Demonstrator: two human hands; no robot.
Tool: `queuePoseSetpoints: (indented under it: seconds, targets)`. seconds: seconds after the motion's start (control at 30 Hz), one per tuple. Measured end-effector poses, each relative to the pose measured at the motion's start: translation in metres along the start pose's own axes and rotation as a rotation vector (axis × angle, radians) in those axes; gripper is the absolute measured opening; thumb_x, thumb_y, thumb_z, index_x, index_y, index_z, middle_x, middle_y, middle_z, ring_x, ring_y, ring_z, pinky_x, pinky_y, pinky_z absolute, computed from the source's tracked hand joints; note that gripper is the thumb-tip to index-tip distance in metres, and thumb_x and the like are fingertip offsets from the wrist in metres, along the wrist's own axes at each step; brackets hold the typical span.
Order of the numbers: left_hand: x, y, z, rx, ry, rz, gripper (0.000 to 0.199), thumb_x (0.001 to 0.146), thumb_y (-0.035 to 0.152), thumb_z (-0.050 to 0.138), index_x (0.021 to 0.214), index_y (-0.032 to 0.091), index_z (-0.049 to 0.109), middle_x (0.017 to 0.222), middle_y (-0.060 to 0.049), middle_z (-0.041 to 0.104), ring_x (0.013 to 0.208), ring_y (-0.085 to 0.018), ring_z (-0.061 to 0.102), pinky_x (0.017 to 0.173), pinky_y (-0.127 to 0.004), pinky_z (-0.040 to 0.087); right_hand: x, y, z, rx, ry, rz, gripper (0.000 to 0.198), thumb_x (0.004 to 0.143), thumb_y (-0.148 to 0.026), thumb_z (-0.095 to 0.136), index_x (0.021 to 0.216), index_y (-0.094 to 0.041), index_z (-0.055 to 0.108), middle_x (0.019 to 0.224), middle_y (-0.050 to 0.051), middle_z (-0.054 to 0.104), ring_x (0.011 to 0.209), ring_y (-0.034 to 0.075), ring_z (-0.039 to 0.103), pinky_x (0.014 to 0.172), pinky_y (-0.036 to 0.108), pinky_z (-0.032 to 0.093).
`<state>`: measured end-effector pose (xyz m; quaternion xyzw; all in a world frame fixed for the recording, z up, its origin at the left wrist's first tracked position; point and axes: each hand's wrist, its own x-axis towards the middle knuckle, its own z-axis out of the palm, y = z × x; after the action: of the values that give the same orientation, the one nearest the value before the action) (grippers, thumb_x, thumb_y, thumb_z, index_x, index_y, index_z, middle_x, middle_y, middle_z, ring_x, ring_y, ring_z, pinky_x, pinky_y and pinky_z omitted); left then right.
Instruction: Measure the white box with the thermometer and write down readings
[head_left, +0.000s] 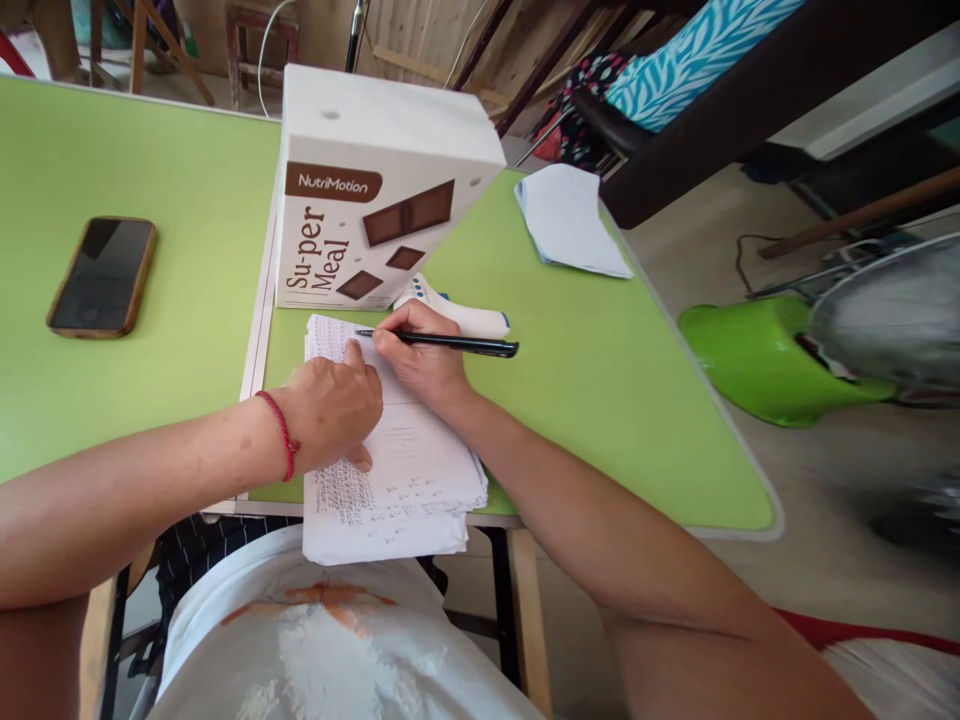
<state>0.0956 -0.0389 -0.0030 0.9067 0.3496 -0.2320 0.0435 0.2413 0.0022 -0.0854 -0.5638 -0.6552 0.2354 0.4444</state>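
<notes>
My right hand point(424, 355) is closed around a black pen point(472, 345), its tip near the top of a stack of written paper sheets point(420, 440). Pressed on the same sheets, my left hand point(337, 405) has its index finger stretched toward the pen tip and its thumb apart; nothing is held in it. Small handwriting covers the sheets' left side and lower part, while my left hand hides some of it. The stack's lower end overhangs the near table edge. Just beyond the paper stands a white "Su-per Meal" box point(390, 180).
A phone point(101, 278) lies on the left of the green table point(600, 420). Behind my right hand is a white object with blue dots point(472, 318), partly hidden. Folded white paper point(574, 220) lies at the far right. On the floor sits a green bin point(765, 360).
</notes>
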Motion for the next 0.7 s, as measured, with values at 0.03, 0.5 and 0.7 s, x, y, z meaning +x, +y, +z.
queuePoseSetpoints:
  seconds: [0.03,0.5,0.7]
  targets:
    - [0.0000,-0.0003,0.0005,0.006,0.005,0.004,0.088,0.087,0.065,0.072,0.135,-0.007,0.055,0.148,-0.041,0.047,0.088,-0.036,0.076,0.068,-0.037,0.057,0.0001,0.0000,0.0001,0.006,-0.002,0.000,0.011,0.069,-0.021,0.059,0.061,-0.025,0.051,0.056,-0.004,0.057,0.056,0.014,0.049,0.062,0.033,0.046]
    - [0.0010,-0.0009,0.0001,0.020,-0.007,-0.001,0.086,0.088,0.067,0.070,0.135,-0.004,0.056,0.151,-0.040,0.045,0.091,-0.034,0.076,0.069,-0.035,0.054,0.0015,0.0017,-0.0015,0.018,-0.044,0.010,0.010,0.067,-0.023,0.058,0.061,-0.025,0.050,0.056,-0.004,0.055,0.055,0.013,0.046,0.057,0.031,0.042]
    - [0.0004,-0.0013,0.0011,0.008,0.013,0.001,0.085,0.087,0.064,0.072,0.134,-0.005,0.057,0.153,-0.040,0.042,0.090,-0.035,0.076,0.068,-0.035,0.054,0.0010,0.0002,-0.0007,0.020,0.004,0.029,0.012,0.067,-0.020,0.059,0.061,-0.025,0.050,0.056,-0.004,0.057,0.056,0.014,0.048,0.060,0.032,0.045]
